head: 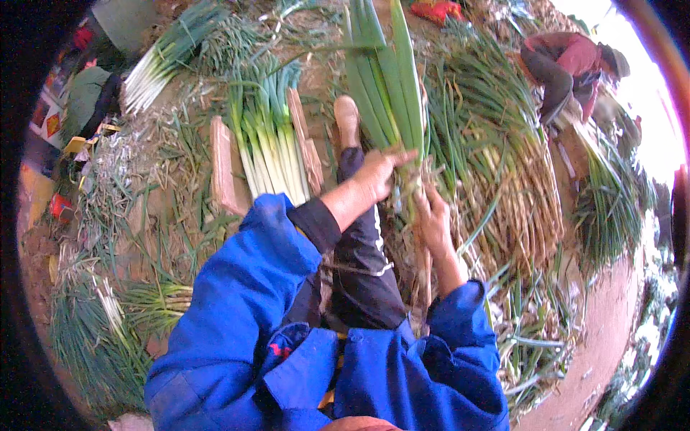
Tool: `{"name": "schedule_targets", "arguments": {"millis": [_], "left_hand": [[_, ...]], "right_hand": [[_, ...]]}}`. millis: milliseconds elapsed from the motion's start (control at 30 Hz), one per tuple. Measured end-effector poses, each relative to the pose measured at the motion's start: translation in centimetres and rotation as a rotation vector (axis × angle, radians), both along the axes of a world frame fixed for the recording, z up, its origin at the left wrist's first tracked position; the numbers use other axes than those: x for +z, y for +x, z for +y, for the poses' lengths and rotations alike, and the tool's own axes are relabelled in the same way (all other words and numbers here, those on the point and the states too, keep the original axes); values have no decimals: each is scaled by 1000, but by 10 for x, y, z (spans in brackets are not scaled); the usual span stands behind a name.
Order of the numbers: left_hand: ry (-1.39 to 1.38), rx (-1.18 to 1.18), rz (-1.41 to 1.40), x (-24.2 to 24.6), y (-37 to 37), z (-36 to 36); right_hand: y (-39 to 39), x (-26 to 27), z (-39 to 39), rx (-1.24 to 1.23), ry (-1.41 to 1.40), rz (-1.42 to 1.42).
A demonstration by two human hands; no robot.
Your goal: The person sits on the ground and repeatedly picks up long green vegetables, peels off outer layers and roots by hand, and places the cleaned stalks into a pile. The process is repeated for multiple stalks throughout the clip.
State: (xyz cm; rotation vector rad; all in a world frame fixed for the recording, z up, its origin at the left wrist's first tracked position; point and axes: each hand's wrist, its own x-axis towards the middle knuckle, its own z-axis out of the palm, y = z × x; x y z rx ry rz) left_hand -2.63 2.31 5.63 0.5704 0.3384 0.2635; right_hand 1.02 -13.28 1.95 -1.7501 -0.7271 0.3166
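Note:
A large green onion [384, 91] stretches in front of me, its broad green leaves pointing away. My right hand [433, 218] grips its brownish, husk-covered stalk below the leaves. Higher up, where the leaves meet the stalk, my left hand [380, 169] has its fingers curled against the onion, the index finger reaching across it. Dry, loose skin [423, 175] hangs between the two hands. To the left, cleaned white-stemmed onions [275, 156] lie side by side between two wooden boards [229, 167]. Uncleaned onions with brown stalks [517, 188] form a thick heap at the right.
A bundle of white-stemmed onions [156, 75] lies at the far left, and a green pile [91, 339] at the near left. Leaf scraps [156, 210] litter the ground. Another person [571, 70] bends over onions [609, 210] at the right. A red bag [436, 12] lies at the back.

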Motion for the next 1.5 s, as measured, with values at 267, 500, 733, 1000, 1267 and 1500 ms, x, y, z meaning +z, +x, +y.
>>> {"name": "schedule_targets", "arguments": {"millis": [267, 500, 733, 1000, 1267, 1500], "left_hand": [[79, 90, -94, -8, 4, 1], [41, 40, -65, -20, 14, 1], [194, -7, 146, -15, 13, -7], [265, 6, 40, -29, 20, -8], [372, 60, -34, -29, 16, -18], [248, -52, -76, -23, 16, -6]], "right_hand": [[16, 8, 1, -21, 24, 261], [43, 22, -1, 89, -285, -30], [49, 16, 13, 20, -64, 14], [54, 31, 16, 81, -151, 30], [72, 17, 7, 79, -102, 506], [36, 10, 7, 81, 462, 833]]}}
